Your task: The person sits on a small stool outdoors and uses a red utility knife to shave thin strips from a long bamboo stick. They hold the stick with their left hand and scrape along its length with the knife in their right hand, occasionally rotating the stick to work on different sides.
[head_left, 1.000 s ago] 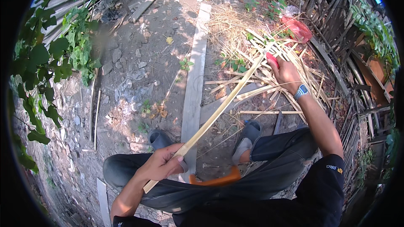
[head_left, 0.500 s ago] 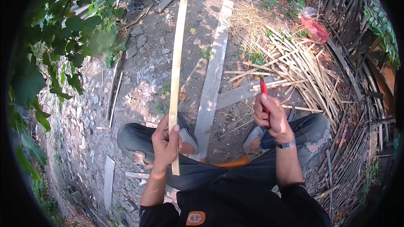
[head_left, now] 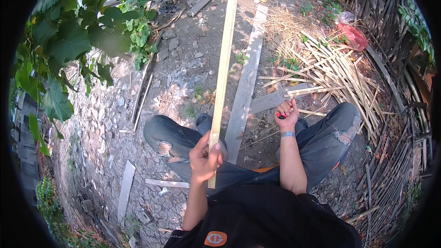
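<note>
While the left hand [head_left: 204, 158] stayed clenched around the bamboo strip [head_left: 223, 71], swung upright from its earlier slant, the right hand [head_left: 287, 112] had withdrawn kneeward, fingers closed on a red-handled tool [head_left: 281, 116].

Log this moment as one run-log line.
left hand: grips bamboo strip, upright | right hand: shut on red-handled tool | bamboo pile: right

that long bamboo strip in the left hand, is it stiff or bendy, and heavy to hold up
The bamboo strip looks fairly stiff: it stays straight though the left hand grips only its lower end. It is probably light, since one hand holds it up alone. Being so thin and long, it would likely flex if pushed sideways.
</note>
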The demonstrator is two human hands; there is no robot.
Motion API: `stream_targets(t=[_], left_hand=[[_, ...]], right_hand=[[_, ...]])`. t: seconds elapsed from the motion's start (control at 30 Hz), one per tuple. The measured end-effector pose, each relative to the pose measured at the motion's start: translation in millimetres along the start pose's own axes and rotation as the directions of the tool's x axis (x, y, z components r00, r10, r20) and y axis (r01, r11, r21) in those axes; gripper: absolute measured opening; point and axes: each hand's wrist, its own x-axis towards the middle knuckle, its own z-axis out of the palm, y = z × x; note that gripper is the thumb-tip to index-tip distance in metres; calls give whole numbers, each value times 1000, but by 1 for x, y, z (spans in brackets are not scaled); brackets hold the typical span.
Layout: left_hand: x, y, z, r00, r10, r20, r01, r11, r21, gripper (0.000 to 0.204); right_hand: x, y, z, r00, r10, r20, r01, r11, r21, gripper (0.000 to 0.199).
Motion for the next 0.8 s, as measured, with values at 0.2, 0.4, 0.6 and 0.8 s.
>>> stream_targets(t=[0.2,0.4,0.6,0.8], left_hand=[[-7,9,-22,998,-12,-57,12,1000,-10,45],[25,10,-17,999,4,-43,-3,1000,17,44],[96,4,8,997,75,20,-76,996,37,36],[184,19,33,976,-56,213,47,998,47,35]], right_hand=[[90,-31,99,953,288,91,-255,930,-266,37],[135,-51,259,922,380,70,-186,596,-781,39],[95,-8,338,932,157,326,327,-752,-573,61],[40,73,315,836,413,362,440,-898,7,50]])
